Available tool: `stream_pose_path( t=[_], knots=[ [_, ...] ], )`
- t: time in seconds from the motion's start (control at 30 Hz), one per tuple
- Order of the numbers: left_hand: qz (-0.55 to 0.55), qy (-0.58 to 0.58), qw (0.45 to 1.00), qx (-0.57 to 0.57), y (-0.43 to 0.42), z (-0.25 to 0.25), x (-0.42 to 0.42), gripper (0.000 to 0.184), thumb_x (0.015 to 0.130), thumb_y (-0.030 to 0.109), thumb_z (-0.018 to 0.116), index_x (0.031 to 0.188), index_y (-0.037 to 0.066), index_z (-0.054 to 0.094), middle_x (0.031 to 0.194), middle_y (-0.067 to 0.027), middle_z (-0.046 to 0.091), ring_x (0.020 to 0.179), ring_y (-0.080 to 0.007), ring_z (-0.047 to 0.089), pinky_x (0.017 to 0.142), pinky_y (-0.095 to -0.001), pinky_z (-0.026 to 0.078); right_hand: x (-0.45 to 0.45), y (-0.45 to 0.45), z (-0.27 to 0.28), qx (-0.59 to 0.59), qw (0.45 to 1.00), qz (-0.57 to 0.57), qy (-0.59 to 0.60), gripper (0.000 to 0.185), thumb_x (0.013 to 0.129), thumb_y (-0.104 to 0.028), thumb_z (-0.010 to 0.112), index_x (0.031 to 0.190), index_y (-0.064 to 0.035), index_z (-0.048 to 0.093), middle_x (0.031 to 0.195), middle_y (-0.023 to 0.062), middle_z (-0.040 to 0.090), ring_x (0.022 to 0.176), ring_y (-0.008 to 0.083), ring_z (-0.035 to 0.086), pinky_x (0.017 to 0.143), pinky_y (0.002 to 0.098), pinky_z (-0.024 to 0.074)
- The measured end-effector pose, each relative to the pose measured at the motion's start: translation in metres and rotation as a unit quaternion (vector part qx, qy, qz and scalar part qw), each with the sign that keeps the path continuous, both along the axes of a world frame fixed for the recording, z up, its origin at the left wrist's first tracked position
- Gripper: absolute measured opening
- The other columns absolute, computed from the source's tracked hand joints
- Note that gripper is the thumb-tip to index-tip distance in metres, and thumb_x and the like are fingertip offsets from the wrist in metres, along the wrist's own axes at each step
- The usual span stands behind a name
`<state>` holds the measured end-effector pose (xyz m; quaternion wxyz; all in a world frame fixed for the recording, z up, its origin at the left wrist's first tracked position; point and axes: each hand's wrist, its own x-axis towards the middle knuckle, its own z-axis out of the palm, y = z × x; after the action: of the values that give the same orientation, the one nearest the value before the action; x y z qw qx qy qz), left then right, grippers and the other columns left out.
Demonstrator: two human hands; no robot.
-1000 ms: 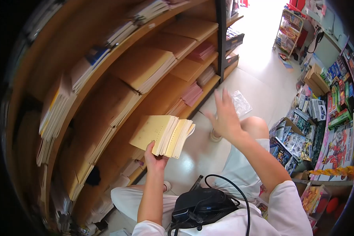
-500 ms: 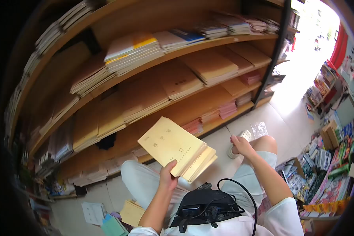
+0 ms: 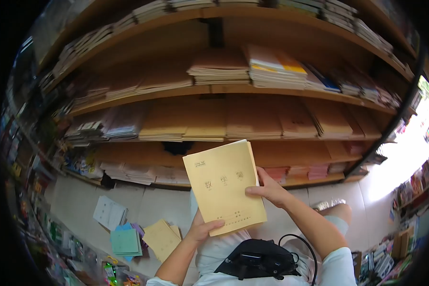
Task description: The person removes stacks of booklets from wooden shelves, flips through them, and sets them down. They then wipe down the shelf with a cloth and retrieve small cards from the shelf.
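Yellow notebooks (image 3: 225, 188): forming the centre of the clock, they are leaning with their top toward 11 o'clock over the person's lap, front cover facing up; another edge is showing behind at 1 o'clock, but their full thickness is hiding from view.
Left hand (image 3: 202, 231): holding at 7 o'clock, its thumb is pressing on the lower cover while most of the fingers are hiding underneath.
Right hand (image 3: 269, 190): holding at 3 o'clock, its thumb is lying across the cover's side and its fingers are reaching behind.
Grip: both hands are clamping the notebooks between thumb and fingers; I cannot tell how firmly.
Two-handed hold: the step in hand seems to be steadying the notebooks and perhaps evening their edges.
Loose edges: the next move is probably calling for balanced pressure from both sides, so that no booklet is slipping out.
Shelf unit (image 3: 233, 89): spanning 9 through 3 o'clock, it is carrying yellow stacks (image 3: 206, 132) at 11 and pink booklets (image 3: 318, 171) near 3.
Floor (image 3: 76, 205): a green booklet (image 3: 125, 242) and a yellow pile (image 3: 161, 238) are lying around 8 o'clock.
Black bag (image 3: 257, 260): resting at 5 o'clock.
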<state>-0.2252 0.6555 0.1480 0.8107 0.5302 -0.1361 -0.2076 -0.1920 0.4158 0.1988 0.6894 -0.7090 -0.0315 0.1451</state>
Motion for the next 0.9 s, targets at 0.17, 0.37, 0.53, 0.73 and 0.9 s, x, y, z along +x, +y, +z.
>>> stream_pose_path(
  t=[0.17,0.37,0.53,0.73,0.9],
  knots=[
    [0.064,-0.234,0.959,0.15,0.049,0.01,0.025,0.075,0.064,0.005,0.071,0.125,0.0,0.028,0.115,-0.0124,0.047,0.106,-0.021,0.046,0.089,-0.0324,0.038,0.017,0.039,0.045,0.032,0.986,0.053,-0.156,0.078,0.061,-0.006,0.07,0.128,-0.0028,0.029,0.122,0.0092,0.042,0.113,0.018,0.04,0.096,0.0316,0.032],
    [0.156,-0.293,0.895,0.297,0.068,-0.002,0.022,0.083,0.066,0.015,0.075,0.119,0.002,0.012,0.112,-0.0157,0.045,0.104,-0.0224,0.046,0.089,-0.0333,0.037,0.024,0.044,0.018,-0.051,0.974,0.107,-0.191,0.05,0.059,0.003,0.067,0.107,-0.0009,0.053,0.103,0.007,0.056,0.098,0.0167,0.051,0.085,0.0305,0.0419],
    [0.12,-0.29,0.895,0.316,0.071,-0.017,0.026,0.093,0.068,0.016,0.073,0.124,0.0,0.002,0.12,-0.0196,0.036,0.113,-0.0268,0.04,0.094,-0.035,0.033,0.031,0.043,-0.017,-0.026,0.992,0.058,-0.105,0.042,0.06,0.006,0.064,0.1,0.0004,0.057,0.092,0.0049,0.061,0.088,0.0145,0.055,0.078,0.028,0.0457],
    [0.191,-0.318,0.855,0.363,0.064,-0.026,0.026,0.099,0.067,0.026,0.073,0.13,-0.005,0.004,0.123,-0.024,0.034,0.115,-0.0335,0.038,0.097,-0.0361,0.03,0.04,0.069,0.004,-0.05,0.998,0.004,-0.038,0.037,0.058,0.005,0.059,0.096,0.0015,0.057,0.09,0.0056,0.059,0.082,0.0155,0.056,0.07,0.0285,0.0468],
    [0.269,-0.111,0.957,0.021,0.066,-0.017,0.013,0.073,0.063,0.008,0.071,0.119,0.002,0.025,0.111,-0.0117,0.039,0.109,-0.0192,0.039,0.088,-0.0329,0.037,0.059,0.119,0.042,-0.06,0.99,0.089,-0.094,0.055,0.062,-0.005,0.059,0.115,0.002,0.044,0.104,0.0102,0.052,0.097,0.0174,0.05,0.081,0.0277,0.0413]
  ],
)
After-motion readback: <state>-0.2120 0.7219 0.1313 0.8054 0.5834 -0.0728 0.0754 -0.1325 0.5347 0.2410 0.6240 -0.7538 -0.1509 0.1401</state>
